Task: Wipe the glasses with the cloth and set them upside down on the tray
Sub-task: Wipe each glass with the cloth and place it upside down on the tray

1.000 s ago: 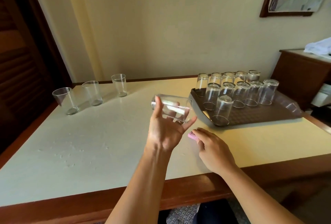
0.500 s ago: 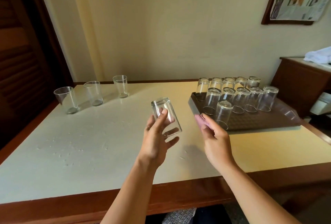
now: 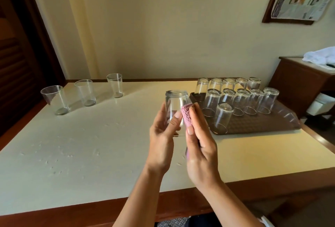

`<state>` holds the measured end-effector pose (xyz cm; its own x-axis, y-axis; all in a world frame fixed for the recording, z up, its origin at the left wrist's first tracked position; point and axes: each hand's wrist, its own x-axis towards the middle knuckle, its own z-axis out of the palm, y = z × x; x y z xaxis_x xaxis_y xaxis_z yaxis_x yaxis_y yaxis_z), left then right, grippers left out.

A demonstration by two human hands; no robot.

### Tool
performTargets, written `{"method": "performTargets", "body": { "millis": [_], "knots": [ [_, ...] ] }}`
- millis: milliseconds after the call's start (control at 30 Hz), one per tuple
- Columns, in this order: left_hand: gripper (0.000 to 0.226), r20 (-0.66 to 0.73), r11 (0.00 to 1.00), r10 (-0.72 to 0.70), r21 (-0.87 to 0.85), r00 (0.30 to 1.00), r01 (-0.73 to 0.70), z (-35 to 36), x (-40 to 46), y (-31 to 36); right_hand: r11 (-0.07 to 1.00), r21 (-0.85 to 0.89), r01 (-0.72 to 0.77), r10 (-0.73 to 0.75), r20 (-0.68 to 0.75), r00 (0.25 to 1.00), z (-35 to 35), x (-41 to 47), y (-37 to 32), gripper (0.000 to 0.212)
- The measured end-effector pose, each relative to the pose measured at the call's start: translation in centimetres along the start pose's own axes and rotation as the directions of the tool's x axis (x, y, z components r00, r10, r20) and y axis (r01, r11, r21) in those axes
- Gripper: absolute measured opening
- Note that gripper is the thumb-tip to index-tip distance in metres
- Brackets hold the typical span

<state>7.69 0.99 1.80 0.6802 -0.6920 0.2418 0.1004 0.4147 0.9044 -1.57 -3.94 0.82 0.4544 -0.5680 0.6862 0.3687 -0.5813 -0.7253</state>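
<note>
A pale surface with a wood edge lies bare at its near left. Above its middle the left hand grips an inverted glass; the right hand presses a pink cloth against its side. The brown tray of upturned glasses sits just right, three upright glasses far left.

We see the left hand holding an inverted glass above the table, the right hand pressing a pink cloth against its side. Eleven inverted glasses stand on the brown tray; three upright glasses stand far left.
</note>
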Motion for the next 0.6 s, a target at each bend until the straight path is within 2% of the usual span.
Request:
{"method": "performTargets", "body": {
  "millis": [133, 167, 233, 300, 400, 500, 600],
  "knots": [
    [0.064, 0.179, 0.994, -0.053, -0.082, 0.982, 0.068, 0.3, -0.2, 0.3, 0.997, -0.083, -0.003, 0.0, -0.036, 0.999, -0.9, 3.4, 0.2, 0.042],
    [0.066, 0.184, 0.993, -0.047, -0.094, 0.982, 0.065, 0.4, -0.2, 0.4, 0.994, -0.111, 0.014, -0.017, -0.028, 0.999, -1.1, 4.0, 0.3, 0.042],
    [0.071, 0.105, 0.994, -0.014, -0.105, 0.994, 0.025, 0.7, 0.0, 0.7, 0.989, -0.135, 0.068, -0.066, 0.02, 0.998, -0.9, 3.5, 0.6, 0.042],
    [0.062, 0.049, 0.995, 0.027, -0.093, 0.998, -0.022, 0.7, 0.4, 1.0, 0.989, -0.123, 0.085, -0.079, 0.047, 0.996, -0.1, 1.6, 0.8, 0.046],
    [0.05, 0.122, 0.995, -0.033, -0.091, 0.992, 0.044, 0.3, 0.4, 1.3, 0.989, -0.101, 0.104, -0.1, 0.047, 0.994, -0.2, 1.1, 1.0, 0.046],
    [0.064, 0.185, 0.994, -0.065, -0.072, 0.981, 0.079, 0.3, 0.0, 1.1, 0.981, -0.152, 0.119, -0.116, 0.031, 0.993, -1.4, 4.5, 0.6, 0.042],
    [0.073, 0.072, 0.998, 0.019, -0.055, 0.997, -0.015, 1.0, 0.3, 1.3, 0.98, -0.141, 0.138, -0.128, 0.073, 0.989, -1.2, 5.0, -0.1, 0.041]
  ]
}}
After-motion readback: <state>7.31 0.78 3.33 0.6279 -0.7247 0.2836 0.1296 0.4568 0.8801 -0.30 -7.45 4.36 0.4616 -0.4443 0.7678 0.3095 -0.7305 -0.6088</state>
